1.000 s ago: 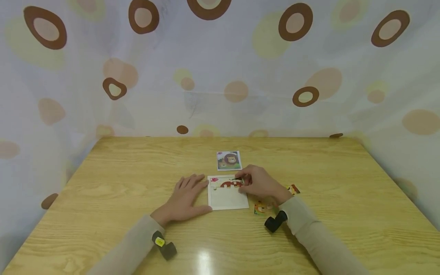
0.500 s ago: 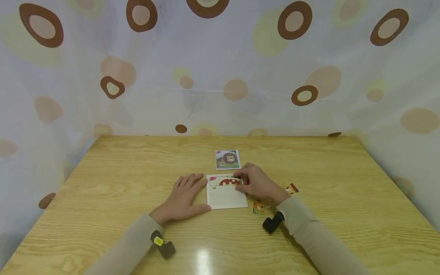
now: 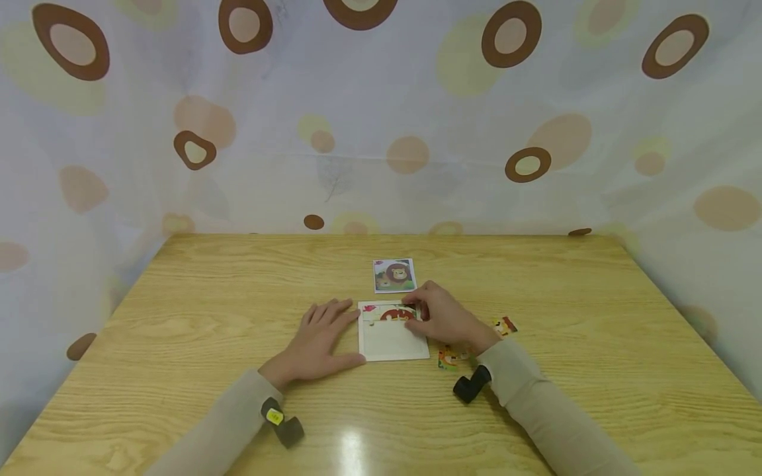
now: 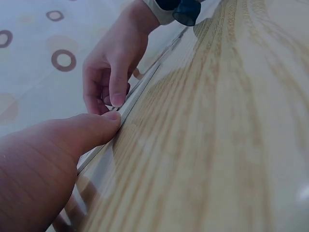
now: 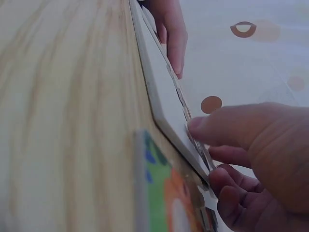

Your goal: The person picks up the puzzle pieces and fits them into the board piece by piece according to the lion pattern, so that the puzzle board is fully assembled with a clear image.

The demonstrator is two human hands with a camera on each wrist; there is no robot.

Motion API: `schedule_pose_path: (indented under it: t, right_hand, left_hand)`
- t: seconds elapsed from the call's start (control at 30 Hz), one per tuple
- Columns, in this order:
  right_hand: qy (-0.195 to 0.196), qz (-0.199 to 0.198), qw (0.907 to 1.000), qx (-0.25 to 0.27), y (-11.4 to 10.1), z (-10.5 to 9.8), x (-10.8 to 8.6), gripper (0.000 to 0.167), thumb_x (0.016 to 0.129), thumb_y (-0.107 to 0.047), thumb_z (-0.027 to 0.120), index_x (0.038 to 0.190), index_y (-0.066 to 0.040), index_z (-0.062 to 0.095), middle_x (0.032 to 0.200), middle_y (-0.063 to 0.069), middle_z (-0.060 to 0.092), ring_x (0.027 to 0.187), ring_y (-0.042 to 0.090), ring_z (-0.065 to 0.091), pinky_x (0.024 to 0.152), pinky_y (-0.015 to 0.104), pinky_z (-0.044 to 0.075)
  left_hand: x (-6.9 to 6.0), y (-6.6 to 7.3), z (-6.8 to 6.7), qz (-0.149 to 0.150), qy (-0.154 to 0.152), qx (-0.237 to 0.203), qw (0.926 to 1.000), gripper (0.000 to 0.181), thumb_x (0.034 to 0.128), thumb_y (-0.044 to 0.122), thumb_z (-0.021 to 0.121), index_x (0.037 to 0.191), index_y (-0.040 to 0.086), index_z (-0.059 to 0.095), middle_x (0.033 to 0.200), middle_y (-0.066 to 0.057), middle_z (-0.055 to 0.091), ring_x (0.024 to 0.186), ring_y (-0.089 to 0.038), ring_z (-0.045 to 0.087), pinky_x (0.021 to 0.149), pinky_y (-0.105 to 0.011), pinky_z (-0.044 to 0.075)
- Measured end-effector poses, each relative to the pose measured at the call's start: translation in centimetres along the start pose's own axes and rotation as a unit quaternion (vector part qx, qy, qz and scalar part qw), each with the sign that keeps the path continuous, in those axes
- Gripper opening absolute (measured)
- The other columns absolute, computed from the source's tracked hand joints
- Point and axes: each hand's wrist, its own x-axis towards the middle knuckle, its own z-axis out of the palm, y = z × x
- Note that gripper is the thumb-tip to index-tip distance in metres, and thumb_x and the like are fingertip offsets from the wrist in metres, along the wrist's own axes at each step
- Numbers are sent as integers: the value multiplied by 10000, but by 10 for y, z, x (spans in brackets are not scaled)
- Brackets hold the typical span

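A white square puzzle tray [image 3: 393, 344] lies mid-table in the head view, with joined jigsaw pieces [image 3: 388, 314] along its far side showing a pink shape and a red-brown mane. My left hand [image 3: 317, 344] rests flat at the tray's left side, fingers spread, the thumb at its near left corner. At the far right corner, my right hand [image 3: 443, 317] pinches a puzzle piece [image 3: 409, 315] between thumb and index finger, down in the row. The right wrist view has the right thumb [image 5: 217, 125] against the row's near edge; the fingers partly hide that piece.
Behind the tray lies a lion picture card [image 3: 395, 276]. Loose puzzle pieces lie right of the tray, one orange and green [image 3: 449, 357], another [image 3: 505, 326] beyond the right wrist and partly covered. A patterned cloth [image 3: 381, 119] hangs at the table's [image 3: 250, 284] back and sides.
The right hand has shifted very slightly with its piece, and the mane pieces sit closer together than a second ago. My left hand stays at the tray's side.
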Motion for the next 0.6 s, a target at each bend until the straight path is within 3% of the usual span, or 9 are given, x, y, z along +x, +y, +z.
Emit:
schedule_pose_path:
  t: [0.6]
  right_hand:
    - [177,15,9993,-319,-2,5,1,357,868,-119,698,1198,7,645,1026,125,516,653,76,412,602,218,387]
  left_hand:
    - [0,1,-1,-25,-22,-20,10000,790,841,542,629,1466,116,401,1545,-136,303,1435,-391,216,1146,-628,86]
